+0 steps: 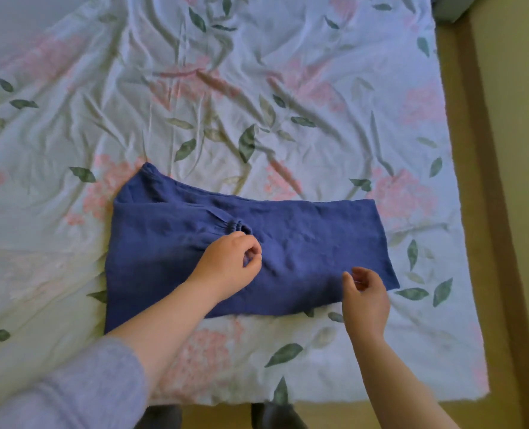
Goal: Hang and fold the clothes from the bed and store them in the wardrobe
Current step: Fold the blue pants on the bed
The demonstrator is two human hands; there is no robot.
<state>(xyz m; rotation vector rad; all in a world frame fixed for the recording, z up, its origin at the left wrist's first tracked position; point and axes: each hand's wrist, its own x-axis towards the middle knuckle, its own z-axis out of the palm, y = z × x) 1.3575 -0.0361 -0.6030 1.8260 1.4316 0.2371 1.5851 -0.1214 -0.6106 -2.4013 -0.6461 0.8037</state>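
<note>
On the bed, a blue garment point(303, 236) is lying folded into a wide, flat block, near the edge where the person is standing. Under it, a crumpled sheet point(257, 88) printed with pink flowers and green leaves is spreading out on every side, its creases running away beyond the garment's far edge. A gathered elastic cuff point(238, 227) is showing on top of the garment, about at its middle.

The left hand point(229, 264) is hovering over or resting on the garment just in front of that cuff, its fingers curled toward the thumb; I cannot tell whether it is pinching any cloth. A grey sleeve point(80, 385) is covering the upper part of that arm. The right hand point(365, 298) is sitting at the garment's near right corner, fingers relaxed, thumb apart, holding nothing that I can see.

Right of the garment, past the sheet's edge, a brown strip point(473, 212) is running along the bed, with tan floor point(520, 150) beyond it. Below the garment, at the sheet's near edge, two dark shapes point(275, 416) are peeking out, too cropped to name.
</note>
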